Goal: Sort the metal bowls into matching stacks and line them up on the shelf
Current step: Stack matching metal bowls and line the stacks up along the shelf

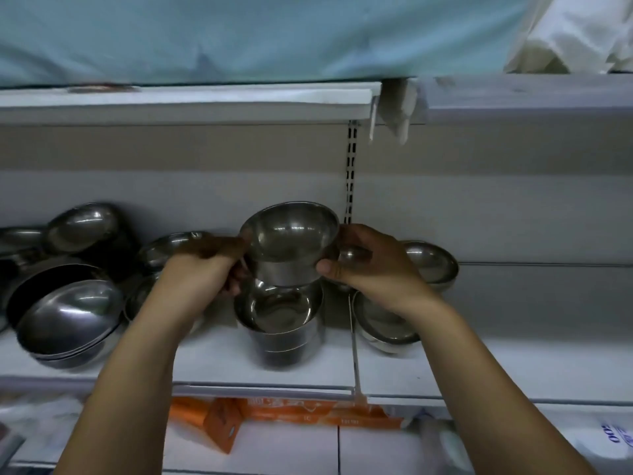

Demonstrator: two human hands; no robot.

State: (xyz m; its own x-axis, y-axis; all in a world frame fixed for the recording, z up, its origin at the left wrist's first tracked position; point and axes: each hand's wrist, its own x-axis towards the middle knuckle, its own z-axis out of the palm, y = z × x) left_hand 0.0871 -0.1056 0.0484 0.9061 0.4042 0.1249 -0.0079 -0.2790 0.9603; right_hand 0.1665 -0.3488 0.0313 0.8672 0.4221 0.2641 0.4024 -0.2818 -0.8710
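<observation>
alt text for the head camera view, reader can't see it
The left hand and right hand grip a metal bowl over a stack of similar bowls on a white shelf. More bowls crowd its left side, another stack sits right, and orange packaging lies below.

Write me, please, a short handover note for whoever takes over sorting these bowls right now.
Hands: left hand and right hand both grip one deep bowl, held above the centre stack of similar bowls.
Done: centre stack begun; wide bowls stacked at the left of the shelf.
Left: seat this bowl, sort the jumbled bowls behind them and the bowls on the right, line stacks up.
</observation>
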